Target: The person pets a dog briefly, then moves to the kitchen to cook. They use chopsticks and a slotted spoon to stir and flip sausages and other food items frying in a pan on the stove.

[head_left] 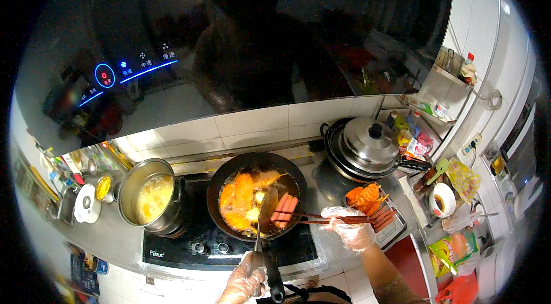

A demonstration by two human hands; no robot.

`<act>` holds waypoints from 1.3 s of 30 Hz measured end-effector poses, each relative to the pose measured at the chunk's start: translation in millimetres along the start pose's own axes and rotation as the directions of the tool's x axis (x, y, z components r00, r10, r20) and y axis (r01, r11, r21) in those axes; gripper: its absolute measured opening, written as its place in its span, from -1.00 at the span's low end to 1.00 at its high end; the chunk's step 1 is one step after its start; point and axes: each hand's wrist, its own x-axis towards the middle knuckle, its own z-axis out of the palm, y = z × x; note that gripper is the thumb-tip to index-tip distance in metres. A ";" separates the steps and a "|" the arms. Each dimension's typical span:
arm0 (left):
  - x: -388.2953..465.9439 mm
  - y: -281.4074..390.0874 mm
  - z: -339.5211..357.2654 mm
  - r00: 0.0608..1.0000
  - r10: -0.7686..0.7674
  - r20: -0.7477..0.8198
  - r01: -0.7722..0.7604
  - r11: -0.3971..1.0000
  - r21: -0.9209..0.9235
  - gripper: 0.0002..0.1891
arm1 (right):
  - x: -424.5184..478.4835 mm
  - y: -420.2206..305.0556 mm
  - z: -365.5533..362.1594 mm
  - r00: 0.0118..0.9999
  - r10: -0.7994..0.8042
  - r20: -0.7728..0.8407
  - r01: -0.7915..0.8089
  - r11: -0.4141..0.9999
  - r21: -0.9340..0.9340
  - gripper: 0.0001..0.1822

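Observation:
A black wok [215, 175] of bubbling oil sits on the stove, with orange-coated pieces of food [241, 192] frying at its left and middle. My left hand [248, 276], in a clear plastic glove, grips the handle of a metal spatula [267, 205], whose blade is inside the wok. My right hand [351, 226], also gloved, holds dark chopsticks [312, 219]. Their tips are at several pink sausages [289, 208] on the wok's right side. Behind the right hand, a metal tray [394, 233] holds more sausages [382, 218] and orange-coated food [366, 197].
A steel pot [127, 200] of yellowish liquid stands left of the wok. Back right is a pan with a domed steel lid [366, 140]. A white bowl [442, 200] of dark sauce sits farther right. The dark range hood [258, 46] overhangs the stove. The wok's handle [274, 280] points towards me.

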 end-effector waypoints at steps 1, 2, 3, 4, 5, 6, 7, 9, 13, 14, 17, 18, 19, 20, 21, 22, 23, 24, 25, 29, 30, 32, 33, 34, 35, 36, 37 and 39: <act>0.4 0.7 -0.4 1.000 0.006 -0.009 -0.005 0.999 0.032 -0.55 | 0.5 3.3 -2.0 0.994 -0.109 0.025 0.111 0.989 -0.096 -0.77; 0.8 1.0 -0.4 1.000 0.012 -0.020 -0.011 0.998 0.061 -0.53 | 0.6 3.8 -2.6 0.996 -0.091 0.015 0.091 0.996 -0.003 -0.78; 0.0 3.8 0.3 1.000 0.020 -0.024 -0.017 0.996 0.090 -0.52 | 1.1 2.7 -2.3 0.997 -0.072 0.006 0.071 0.993 0.091 -0.78; -1.9 8.2 1.6 0.999 0.027 -0.028 -0.024 0.993 0.120 -0.50 | 1.8 1.2 -1.6 0.999 -0.052 0.000 0.052 0.982 0.183 -0.79; -2.8 10.2 2.7 0.999 0.035 -0.031 -0.030 0.988 0.149 -0.49 | 1.4 -0.5 -0.7 0.997 -0.067 -0.030 0.071 0.984 0.162 -0.79; -2.1 8.7 4.0 0.997 0.041 -0.062 -0.032 0.990 0.140 -0.49 | 0.9 -5.8 2.0 0.995 -0.083 -0.059 0.090 0.986 0.140 -0.79; -0.4 6.2 6.1 0.995 0.046 -0.090 -0.034 0.991 0.132 -0.48 | 1.2 -10.4 4.7 0.991 -0.098 -0.091 0.109 0.987 0.115 -0.80; 6.2 -1.4 6.9 0.985 0.099 -0.139 -0.063 0.967 0.248 -0.46 | 6.7 -8.1 13.7 0.992 -0.082 -0.097 0.103 0.967 0.234 -0.81; 31.3 -31.0 -0.3 0.953 0.255 -0.165 -0.124 0.824 0.552 -0.38 | 13.9 -7.7 20.8 0.982 -0.185 -0.038 0.182 0.981 -0.064 -0.83; 31.7 -29.4 0.5 0.946 0.277 -0.167 -0.131 0.799 0.587 -0.37 | 15.1 -7.5 26.8 0.977 -0.209 -0.032 0.206 0.975 -0.079 -0.84; 32.9 -27.8 3.4 0.938 0.291 -0.185 -0.103 0.749 0.654 -0.37 | 17.8 4.5 40.6 0.986 -0.163 -0.020 0.162 0.987 -0.010 -0.84; 35.4 -30.8 2.6 0.929 0.324 -0.180 -0.118 0.718 0.686 -0.37 | 18.3 9.3 42.0 0.989 -0.149 -0.018 0.149 0.989 0.022 -0.84; 36.8 -32.7 1.9 0.937 0.298 -0.185 -0.109 0.749 0.653 -0.38 | 17.9 9.6 37.8 0.973 -0.229 0.007 0.226 0.952 -0.209 -0.86; 37.3 -32.9 0.6 0.944 0.270 -0.192 -0.098 0.780 0.618 -0.38 | 18.5 7.1 36.0 0.971 -0.240 0.013 0.238 0.950 -0.201 -0.87; 37.8 -32.7 -0.1 0.950 0.242 -0.197 -0.085 0.809 0.581 -0.38 | 18.5 4.4 33.5 0.968 -0.251 0.019 0.249 0.949 -0.193 -0.87; 36.6 -32.7 -0.6 0.944 0.252 -0.211 -0.083 0.804 0.589 -0.38 | 19.9 -2.8 33.1 0.965 -0.262 0.030 0.263 0.948 -0.177 -0.88; 35.1 -32.4 -0.5 0.938 0.263 -0.225 -0.080 0.798 0.597 -0.39 | 21.1 -18.9 28.4 0.926 -0.371 0.070 0.365 0.834 -0.414 -0.92; 35.9 -31.5 1.0 0.936 0.276 -0.220 -0.090 0.790 0.606 -0.39 | 17.8 -22.1 24.7 0.957 -0.291 0.016 0.284 0.919 -0.272 -0.92; 37.8 -33.6 0.5 0.936 0.290 -0.200 -0.120 0.797 0.592 -0.40 | 14.9 -23.8 21.8 0.979 -0.202 -0.026 0.197 0.973 -0.118 -0.92; 54.0 -57.8 -9.0 0.946 0.233 -0.226 -0.110 0.886 0.451 -0.44 | 21.8 -32.8 23.8 0.958 -0.287 0.021 0.286 0.938 -0.194 -0.87; 57.8 -62.1 -10.8 0.951 0.188 -0.244 -0.081 0.918 0.389 -0.45 | 24.7 -34.6 30.0 0.937 -0.345 0.047 0.346 0.908 -0.236 -0.86; 50.8 -51.2 -2.8 0.932 0.281 -0.228 -0.135 0.855 0.501 -0.45 | 25.0 -10.1 39.4 0.986 -0.149 -0.069 0.154 0.986 0.063 -0.92; 47.7 -47.6 -0.5 0.920 0.326 -0.219 -0.158 0.818 0.553 -0.46 | 25.8 1.8 37.8 0.999 -0.028 -0.044 0.034 0.990 0.137 -0.91; 48.9 -49.2 -0.9 0.929 0.301 -0.218 -0.124 0.804 0.582 -0.44 | 25.8 16.2 34.2 0.998 0.010 -0.056 -0.005 0.996 0.087 -0.90; 50.0 -48.0 -0.3 0.937 0.274 -0.216 -0.091 0.790 0.606 -0.43 | 27.3 15.5 34.0 0.996 0.050 -0.069 -0.047 0.998 0.032 -0.90; 49.6 -45.5 0.4 0.945 0.246 -0.214 -0.059 0.775 0.629 -0.42 | 24.2 9.9 28.5 0.997 0.011 -0.082 -0.011 1.000 -0.004 -0.90; 46.8 -42.3 1.8 0.953 0.220 -0.207 -0.055 0.802 0.595 -0.41 | 22.5 1.4 23.9 0.995 -0.030 -0.093 0.026 0.999 -0.041 -0.89; 26.0 -7.0 16.3 0.966 0.164 -0.198 -0.038 0.851 0.524 -0.38 | 22.8 -11.7 15.6 0.994 -0.052 -0.091 0.046 0.996 -0.074 -0.90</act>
